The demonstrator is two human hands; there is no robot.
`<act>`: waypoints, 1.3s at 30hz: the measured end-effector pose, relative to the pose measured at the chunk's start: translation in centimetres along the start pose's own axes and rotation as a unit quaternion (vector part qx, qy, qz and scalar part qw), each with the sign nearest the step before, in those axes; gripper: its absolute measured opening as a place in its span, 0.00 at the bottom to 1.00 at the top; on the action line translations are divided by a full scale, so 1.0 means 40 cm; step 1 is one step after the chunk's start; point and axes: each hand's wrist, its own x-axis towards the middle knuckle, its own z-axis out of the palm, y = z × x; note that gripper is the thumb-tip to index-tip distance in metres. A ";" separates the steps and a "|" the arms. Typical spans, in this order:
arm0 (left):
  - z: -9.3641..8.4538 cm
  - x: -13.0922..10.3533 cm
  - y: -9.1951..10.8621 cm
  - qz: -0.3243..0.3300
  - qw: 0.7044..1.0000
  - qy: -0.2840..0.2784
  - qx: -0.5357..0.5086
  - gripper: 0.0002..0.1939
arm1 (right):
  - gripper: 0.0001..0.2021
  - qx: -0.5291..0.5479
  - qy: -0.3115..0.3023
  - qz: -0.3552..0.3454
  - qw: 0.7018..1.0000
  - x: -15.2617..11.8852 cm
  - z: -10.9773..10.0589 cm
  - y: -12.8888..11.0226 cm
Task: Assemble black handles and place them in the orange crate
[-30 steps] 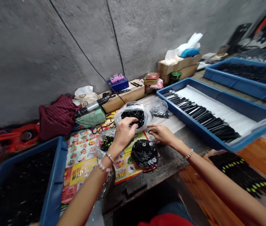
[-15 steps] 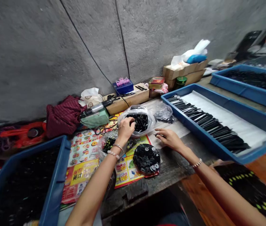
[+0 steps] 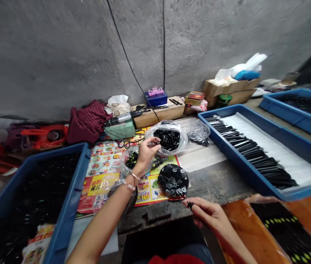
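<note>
at the near edge of the worktop (image 3: pixel 205 183), the right hand (image 3: pixel 213 217) has thumb and fingers clamped on one small, slim black piece (image 3: pixel 190 205). its visible end is dark and narrow; the rest is hidden by the fingers. that end points away and to the left, towards the round mound of flat black discs (image 3: pixel 173 180), and its long axis seems to slant back into the hand.

beyond, one clear plastic bag of black and yellow-green bits (image 3: pixel 131 160) lies beside the left hand (image 3: pixel 147 151). that hand's thumb and forefinger nearly meet at the rim of one open clear bag of glossy black parts (image 3: pixel 169 139); whether they grip anything, i cannot tell. one more clear bag with black bits (image 3: pixel 198 132) lies right of it.

three blue plastic trays (image 3: pixel 250 183) show; one bears a row of slim black strips (image 3: pixel 250 148), too many to count.
</note>
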 end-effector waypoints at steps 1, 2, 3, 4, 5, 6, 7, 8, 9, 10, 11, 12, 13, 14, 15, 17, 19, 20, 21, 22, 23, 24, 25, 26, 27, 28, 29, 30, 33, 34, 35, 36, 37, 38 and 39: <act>-0.020 -0.032 0.008 -0.026 0.999 -0.009 -0.036 0.13 | 0.18 0.012 -0.009 0.004 1.000 -0.011 0.020 0.011; -0.041 -0.069 0.014 -0.053 0.996 -0.023 -0.069 0.14 | 0.19 0.019 -0.019 0.007 1.000 -0.019 0.040 0.022; -0.062 -0.109 0.020 -0.081 0.991 -0.038 -0.098 0.15 | 0.19 0.022 -0.029 0.009 0.999 -0.027 0.058 0.031; -0.083 -0.152 0.025 -0.110 0.985 -0.052 -0.122 0.15 | 0.20 0.020 -0.039 0.012 0.999 -0.033 0.074 0.038; -0.103 -0.196 0.027 -0.136 0.979 -0.064 -0.140 0.16 | 0.21 0.015 -0.048 0.016 0.999 -0.038 0.089 0.045; -0.121 -0.239 0.028 -0.162 0.971 -0.074 -0.158 0.16 | 0.22 0.007 -0.056 0.020 0.998 -0.043 0.101 0.051; -0.137 -0.280 0.027 -0.194 0.961 -0.080 -0.179 0.17 | 0.22 -0.002 -0.067 0.026 0.997 -0.047 0.111 0.055; -0.150 -0.319 0.024 -0.228 0.949 -0.083 -0.201 0.17 | 0.22 -0.011 -0.079 0.033 0.996 -0.052 0.119 0.057; -0.161 -0.355 0.020 -0.262 0.935 -0.085 -0.222 0.17 | 0.23 -0.020 -0.090 0.040 0.995 -0.055 0.126 0.057; -0.170 -0.386 0.016 -0.291 0.922 -0.087 -0.239 0.18 | 0.23 -0.028 -0.101 0.047 0.993 -0.058 0.132 0.054; -0.178 -0.413 0.011 -0.312 0.913 -0.087 -0.246 0.19 | 0.23 -0.036 -0.111 0.052 0.992 -0.060 0.138 0.049; -0.183 -0.436 0.006 -0.322 0.911 -0.089 -0.243 0.19 | 0.23 -0.046 -0.119 0.053 0.990 -0.062 0.143 0.042; -0.188 -0.454 0.002 -0.318 0.915 -0.090 -0.229 0.19 | 0.23 -0.058 -0.122 0.049 0.990 -0.063 0.149 0.034; -0.191 -0.468 -0.002 -0.311 0.922 -0.093 -0.210 0.18 | 0.22 -0.072 -0.124 0.043 0.989 -0.064 0.155 0.024; -0.193 -0.477 -0.005 -0.301 0.930 -0.095 -0.188 0.18 | 0.22 -0.085 -0.128 0.037 0.987 -0.065 0.161 0.014; -0.193 -0.489 -0.011 -0.281 0.943 -0.103 -0.143 0.16 | 0.22 -0.108 -0.132 0.026 0.985 -0.066 0.173 -0.003; -0.189 -0.493 -0.015 -0.259 0.953 -0.122 -0.100 0.15 | 0.21 -0.127 -0.135 0.020 0.982 -0.068 0.183 -0.014; -0.186 -0.495 -0.016 -0.248 0.956 -0.135 -0.083 0.14 | 0.20 -0.136 -0.137 0.015 0.981 -0.070 0.187 -0.018; -0.182 -0.496 -0.018 -0.238 0.958 -0.147 -0.070 0.14 | 0.20 -0.144 -0.137 0.009 0.980 -0.071 0.190 -0.020; -0.178 -0.497 -0.020 -0.232 0.958 -0.159 -0.060 0.14 | 0.19 -0.151 -0.136 0.002 0.979 -0.073 0.193 -0.022; -0.174 -0.499 -0.021 -0.231 0.956 -0.170 -0.054 0.15 | 0.19 -0.157 -0.136 -0.004 0.978 -0.074 0.195 -0.024; -0.170 -0.501 -0.023 -0.234 0.954 -0.179 -0.052 0.16 | 0.18 -0.162 -0.135 -0.011 0.977 -0.075 0.197 -0.025; -0.166 -0.502 -0.025 -0.240 0.951 -0.187 -0.053 0.17 | 0.18 -0.167 -0.135 -0.016 0.977 -0.075 0.199 -0.026; -0.162 -0.504 -0.027 -0.248 0.948 -0.193 -0.056 0.17 | 0.18 -0.171 -0.135 -0.020 0.976 -0.075 0.200 -0.026; -0.159 -0.505 -0.029 -0.255 0.945 -0.198 -0.061 0.18 | 0.18 -0.174 -0.136 -0.023 0.975 -0.074 0.201 -0.026; -0.156 -0.506 -0.031 -0.261 0.942 -0.203 -0.067 0.19 | 0.18 -0.177 -0.138 -0.024 0.974 -0.074 0.202 -0.026; -0.153 -0.507 -0.033 -0.265 0.939 -0.207 -0.075 0.19 | 0.17 -0.178 -0.139 -0.024 0.974 -0.073 0.203 -0.025; -0.151 -0.507 -0.035 -0.269 0.936 -0.212 -0.083 0.19 | 0.18 -0.178 -0.139 -0.023 0.974 -0.072 0.204 -0.023; -0.146 -0.507 -0.040 -0.274 0.931 -0.220 -0.095 0.18 | 0.18 -0.183 -0.138 -0.024 0.973 -0.070 0.204 -0.017; -0.144 -0.507 -0.042 -0.275 0.931 -0.222 -0.094 0.18 | 0.18 -0.185 -0.137 -0.026 0.973 -0.071 0.204 -0.015; -0.143 -0.507 -0.045 -0.275 0.931 -0.222 -0.091 0.18 | 0.19 -0.187 -0.136 -0.026 0.973 -0.071 0.203 -0.014; -0.141 -0.508 -0.048 -0.274 0.931 -0.224 -0.088 0.18 | 0.19 -0.188 -0.134 -0.026 0.973 -0.072 0.203 -0.012; -0.140 -0.510 -0.051 -0.273 0.931 -0.225 -0.085 0.18 | 0.19 -0.187 -0.133 -0.026 0.973 -0.073 0.203 -0.011; -0.138 -0.511 -0.054 -0.272 0.932 -0.225 -0.080 0.17 | 0.19 -0.186 -0.130 -0.026 0.974 -0.075 0.203 -0.010; -0.137 -0.514 -0.056 -0.269 0.933 -0.225 -0.075 0.17 | 0.18 -0.185 -0.127 -0.025 0.974 -0.076 0.203 -0.009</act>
